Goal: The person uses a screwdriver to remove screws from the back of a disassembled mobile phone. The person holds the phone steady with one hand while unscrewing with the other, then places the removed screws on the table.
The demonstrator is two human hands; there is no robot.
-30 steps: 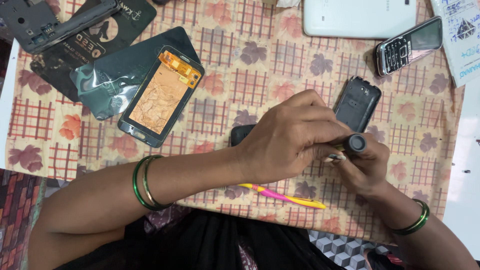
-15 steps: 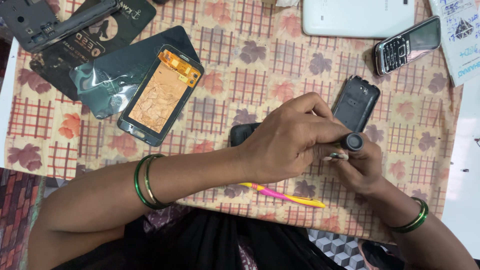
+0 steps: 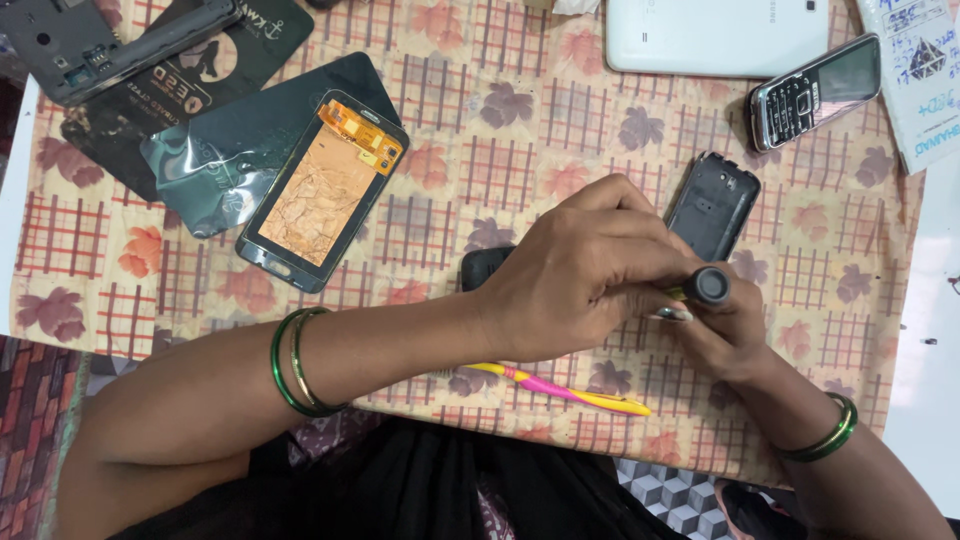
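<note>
A black-capped screwdriver [image 3: 706, 287] was pinched by the right hand [image 3: 722, 330] near the desk's [image 3: 450, 130] right middle, while a dark phone [image 3: 486, 266] beneath was covered by the closed left hand [image 3: 585, 270]. Just beyond, a black back cover [image 3: 712, 205] was left lying. Open cloth was seen far of the hands; a toothbrush [image 3: 560, 387] was lying by the near edge.

Bright, even light, pretty soft overall. Shadows short and faint: thin dark rim under left hand [image 3: 585, 275] and along pink-and-yellow toothbrush [image 3: 560, 388] on checked floral tablecloth [image 3: 450, 130]. Mild glare on clear plastic film over dark card [image 3: 215, 165] and on glossy black screen of silver keypad phone [image 3: 815, 90]. White tablet back [image 3: 715, 35] near blown out. Focus sharp at centre, slight softness toward corners. No motion blur on hands. Lower edge darker.
</note>
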